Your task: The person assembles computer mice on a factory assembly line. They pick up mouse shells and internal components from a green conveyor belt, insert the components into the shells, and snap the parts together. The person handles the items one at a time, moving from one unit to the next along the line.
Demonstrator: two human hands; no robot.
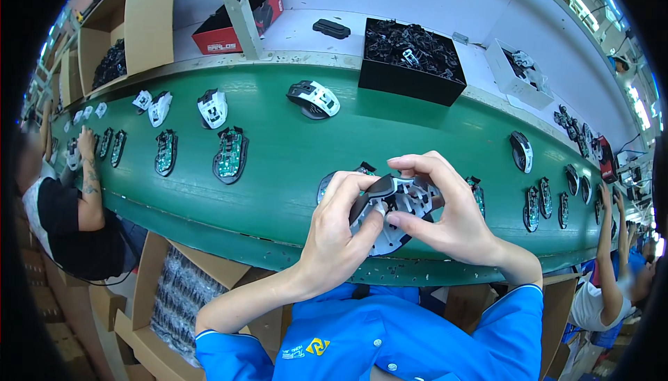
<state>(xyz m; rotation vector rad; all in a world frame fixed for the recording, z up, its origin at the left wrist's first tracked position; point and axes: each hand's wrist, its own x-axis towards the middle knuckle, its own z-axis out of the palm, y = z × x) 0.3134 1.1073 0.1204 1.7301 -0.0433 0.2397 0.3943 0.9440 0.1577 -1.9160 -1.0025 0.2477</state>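
A computer mouse top shell [417, 199], white inside with black parts, is held up between my two hands over the near edge of the green belt. My left hand [328, 233] grips its left side, with the thumb pressed into the inside of the shell. The fingers of my right hand [456, 212] curl round the right side, thumb and fingertips on the shell. Behind my hands, mouse bases with green circuit boards [477, 194] lie partly hidden.
Mouse bases [230, 156] and white-and-black mouse shells [314, 99] lie along the green belt [278, 151]. A black box of small black parts [410, 94] stands at the far side, near a white box [518, 78]. Co-workers [76, 207] sit left and right.
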